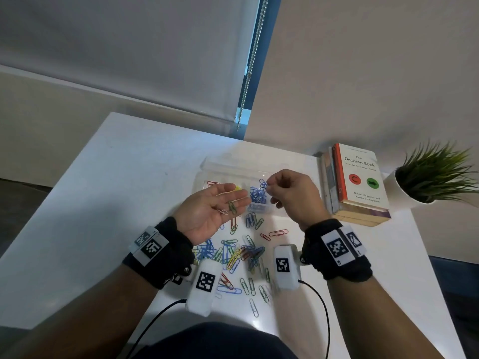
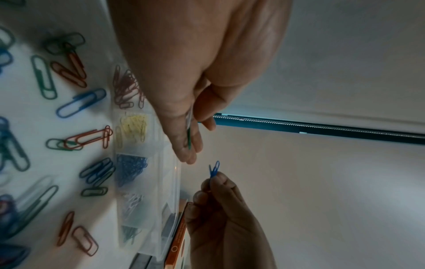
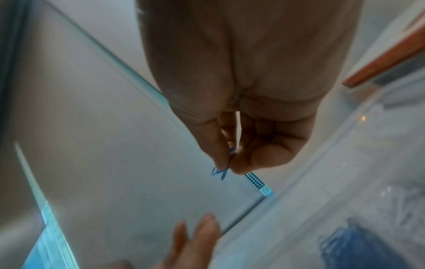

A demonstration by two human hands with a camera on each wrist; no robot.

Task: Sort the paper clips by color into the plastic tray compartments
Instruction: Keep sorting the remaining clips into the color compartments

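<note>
- Red, yellow, blue, white and dark clips are already gathered in separate compartments of the clear plastic tray [image 1: 207, 174].
- Many coloured wire paper clips [image 1: 241, 255] remain scattered on the white table [image 1: 124, 161], so much sorting is judged left.
- A blue paper clip [image 1: 263, 183] is pinched by the right hand [image 1: 293, 193] above the blue compartment.
- A green clip [image 1: 232, 207] and a white clip are cradled in the spread, palm-up left hand [image 1: 210, 211].
- Open table is seen to the left; a stack of books [image 1: 357, 185] crowds the tray's right edge.

White table [image 1: 124, 161] standing by a plain wall [image 1: 363, 60], gray blind [image 1: 116, 42] hanging down, bead chain [image 1: 252, 60] dangling, books [image 1: 360, 182] and green plant [image 1: 435, 174] sitting together.
</note>
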